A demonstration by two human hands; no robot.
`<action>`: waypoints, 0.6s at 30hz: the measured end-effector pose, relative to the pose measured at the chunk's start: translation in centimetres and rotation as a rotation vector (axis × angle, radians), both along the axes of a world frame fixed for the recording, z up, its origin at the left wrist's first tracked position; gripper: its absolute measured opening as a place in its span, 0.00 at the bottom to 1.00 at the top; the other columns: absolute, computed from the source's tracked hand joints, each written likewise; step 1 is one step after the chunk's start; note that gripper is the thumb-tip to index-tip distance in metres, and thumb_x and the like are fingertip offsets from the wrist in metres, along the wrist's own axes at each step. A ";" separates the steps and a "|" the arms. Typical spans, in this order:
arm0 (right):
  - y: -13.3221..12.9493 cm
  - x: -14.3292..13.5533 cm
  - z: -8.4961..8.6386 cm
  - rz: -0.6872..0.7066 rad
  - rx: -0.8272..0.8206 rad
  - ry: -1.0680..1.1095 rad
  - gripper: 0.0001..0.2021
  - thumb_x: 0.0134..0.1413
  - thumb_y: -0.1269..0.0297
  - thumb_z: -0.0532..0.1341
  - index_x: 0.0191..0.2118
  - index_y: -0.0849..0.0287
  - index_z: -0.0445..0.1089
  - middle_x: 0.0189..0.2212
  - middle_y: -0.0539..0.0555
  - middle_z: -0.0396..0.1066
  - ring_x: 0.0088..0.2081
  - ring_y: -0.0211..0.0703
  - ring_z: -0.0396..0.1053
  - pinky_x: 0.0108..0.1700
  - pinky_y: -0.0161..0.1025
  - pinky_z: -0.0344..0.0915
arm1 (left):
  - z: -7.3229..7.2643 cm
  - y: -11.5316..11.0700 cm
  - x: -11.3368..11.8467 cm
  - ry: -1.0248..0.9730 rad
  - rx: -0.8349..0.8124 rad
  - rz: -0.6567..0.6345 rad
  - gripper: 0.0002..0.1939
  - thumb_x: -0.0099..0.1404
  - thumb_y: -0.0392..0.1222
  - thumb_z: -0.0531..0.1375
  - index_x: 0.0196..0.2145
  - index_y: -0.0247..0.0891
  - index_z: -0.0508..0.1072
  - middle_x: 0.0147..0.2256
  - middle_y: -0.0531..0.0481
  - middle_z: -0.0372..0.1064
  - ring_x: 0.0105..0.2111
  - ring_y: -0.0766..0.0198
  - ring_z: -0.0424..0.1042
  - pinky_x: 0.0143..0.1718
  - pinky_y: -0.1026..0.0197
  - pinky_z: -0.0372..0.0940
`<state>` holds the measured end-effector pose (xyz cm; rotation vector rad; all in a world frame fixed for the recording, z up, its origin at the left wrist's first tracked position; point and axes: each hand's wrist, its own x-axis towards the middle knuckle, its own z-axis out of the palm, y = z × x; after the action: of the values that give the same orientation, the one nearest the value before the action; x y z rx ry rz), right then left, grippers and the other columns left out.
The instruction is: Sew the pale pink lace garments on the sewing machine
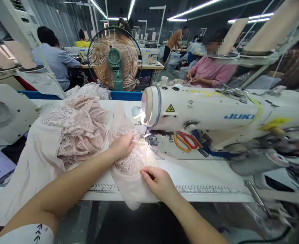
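The pink lace garment piece [131,162] lies at centre frame on the white desk [202,176], its long axis running from the desk's near edge, where it hangs over, up toward the needle area of the Juki sewing machine [215,112]. The left hand [122,145] enters from lower left, palm down, fingers curled and pressing the lace flat just beside the presser foot. The right hand [159,183] comes from lower right, fingers bent, pinching the fabric's right edge. A heap of lace pieces [80,128] sits left of centre.
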<state>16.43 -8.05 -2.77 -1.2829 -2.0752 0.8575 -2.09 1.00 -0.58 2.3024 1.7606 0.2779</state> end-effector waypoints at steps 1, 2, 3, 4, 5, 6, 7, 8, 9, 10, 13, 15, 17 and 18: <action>0.1 0.0 -0.1 -0.004 0.002 0.002 0.13 0.57 0.63 0.52 0.31 0.57 0.73 0.23 0.50 0.72 0.27 0.40 0.69 0.30 0.35 0.63 | -0.1 0.2 0.1 0.044 0.008 -0.002 0.07 0.62 0.40 0.50 0.37 0.39 0.63 0.35 0.46 0.69 0.36 0.56 0.69 0.35 0.58 0.61; 0.1 -0.1 -0.1 -0.008 0.010 0.001 0.12 0.56 0.63 0.52 0.34 0.58 0.73 0.24 0.51 0.72 0.27 0.40 0.69 0.30 0.35 0.63 | -0.2 0.4 0.1 0.084 0.016 -0.013 0.08 0.62 0.40 0.50 0.39 0.39 0.63 0.37 0.45 0.69 0.38 0.55 0.69 0.38 0.57 0.61; 0.0 -0.1 -0.2 -0.015 0.025 -0.002 0.12 0.56 0.64 0.52 0.37 0.58 0.73 0.25 0.52 0.73 0.28 0.41 0.69 0.31 0.36 0.63 | -0.2 0.7 -0.1 0.119 0.026 -0.033 0.09 0.62 0.40 0.49 0.40 0.38 0.64 0.38 0.44 0.69 0.40 0.54 0.69 0.40 0.56 0.61; -0.1 -0.2 -0.3 -0.022 0.044 -0.006 0.13 0.55 0.64 0.52 0.40 0.60 0.72 0.27 0.53 0.74 0.30 0.41 0.70 0.33 0.36 0.64 | -0.2 0.9 -0.5 0.148 0.038 -0.063 0.10 0.63 0.39 0.49 0.41 0.38 0.64 0.40 0.42 0.69 0.42 0.53 0.69 0.41 0.56 0.61; -0.3 -0.2 -0.4 -0.028 0.068 -0.013 0.14 0.55 0.65 0.52 0.42 0.61 0.72 0.29 0.54 0.75 0.32 0.42 0.71 0.34 0.37 0.64 | -0.1 1.1 -0.9 0.173 0.054 -0.096 0.10 0.63 0.39 0.49 0.41 0.37 0.64 0.41 0.41 0.69 0.43 0.53 0.69 0.43 0.55 0.61; -0.5 -0.3 -0.5 -0.033 0.095 -0.025 0.14 0.54 0.65 0.52 0.43 0.61 0.72 0.31 0.55 0.75 0.33 0.42 0.71 0.36 0.37 0.64 | -0.1 1.3 -1.6 0.191 0.072 -0.136 0.11 0.63 0.40 0.48 0.41 0.37 0.65 0.42 0.40 0.70 0.43 0.52 0.69 0.43 0.55 0.61; -0.6 -0.4 -0.7 -0.038 0.121 -0.041 0.14 0.54 0.65 0.53 0.42 0.61 0.72 0.32 0.56 0.76 0.34 0.42 0.72 0.37 0.36 0.64 | -0.1 1.6 -2.3 0.209 0.093 -0.178 0.12 0.63 0.41 0.48 0.42 0.37 0.65 0.42 0.40 0.70 0.44 0.52 0.70 0.44 0.55 0.62; -0.7 -0.5 -0.8 -0.042 0.146 -0.062 0.14 0.53 0.65 0.54 0.41 0.59 0.73 0.33 0.55 0.76 0.36 0.42 0.72 0.38 0.36 0.64 | -0.2 2.0 -3.0 0.237 0.122 -0.195 0.13 0.63 0.42 0.47 0.43 0.38 0.65 0.42 0.41 0.71 0.43 0.52 0.70 0.44 0.55 0.62; -0.6 -0.6 -0.9 -0.054 0.167 -0.088 0.13 0.52 0.64 0.54 0.40 0.58 0.74 0.34 0.54 0.77 0.36 0.42 0.72 0.39 0.35 0.64 | -0.3 2.5 -3.7 0.247 0.149 -0.201 0.15 0.63 0.45 0.47 0.43 0.38 0.65 0.42 0.42 0.71 0.42 0.52 0.71 0.42 0.55 0.63; -0.4 -0.7 -1.0 -0.073 0.185 -0.115 0.13 0.53 0.63 0.55 0.40 0.57 0.74 0.34 0.53 0.77 0.36 0.42 0.72 0.38 0.35 0.64 | -0.5 3.1 -4.3 0.231 0.192 -0.208 0.17 0.63 0.47 0.46 0.45 0.37 0.65 0.43 0.42 0.71 0.42 0.52 0.71 0.42 0.55 0.64; 0.3 -0.9 -1.2 -0.122 0.219 -0.188 0.13 0.53 0.61 0.55 0.40 0.55 0.74 0.34 0.51 0.77 0.38 0.42 0.73 0.36 0.34 0.64 | -1.0 4.4 -5.2 0.132 0.243 -0.239 0.19 0.62 0.50 0.46 0.45 0.39 0.65 0.44 0.44 0.72 0.41 0.53 0.73 0.41 0.57 0.66; 0.7 -1.0 -1.3 -0.132 0.229 -0.228 0.13 0.53 0.60 0.54 0.39 0.55 0.74 0.34 0.51 0.77 0.38 0.42 0.72 0.35 0.34 0.64 | -1.1 4.5 -5.4 0.076 0.277 -0.272 0.18 0.61 0.51 0.47 0.43 0.41 0.66 0.44 0.45 0.72 0.43 0.53 0.73 0.42 0.57 0.66; 0.8 -1.1 -1.2 -0.125 0.235 -0.265 0.13 0.54 0.61 0.54 0.39 0.56 0.73 0.34 0.51 0.77 0.38 0.43 0.73 0.34 0.35 0.63 | -1.1 4.4 -5.7 0.012 0.306 -0.281 0.17 0.60 0.50 0.48 0.42 0.42 0.67 0.44 0.46 0.72 0.43 0.54 0.73 0.41 0.58 0.67; 0.8 -1.1 -1.1 -0.117 0.237 -0.282 0.13 0.54 0.61 0.53 0.39 0.56 0.73 0.34 0.51 0.77 0.38 0.43 0.73 0.34 0.35 0.63 | -1.1 4.4 -5.9 -0.024 0.316 -0.277 0.17 0.60 0.50 0.48 0.42 0.42 0.67 0.44 0.46 0.72 0.42 0.55 0.73 0.40 0.59 0.68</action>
<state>15.31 -7.21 -3.92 -1.4412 -2.2103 0.3818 -8.00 5.36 -1.70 2.7105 1.4465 0.5638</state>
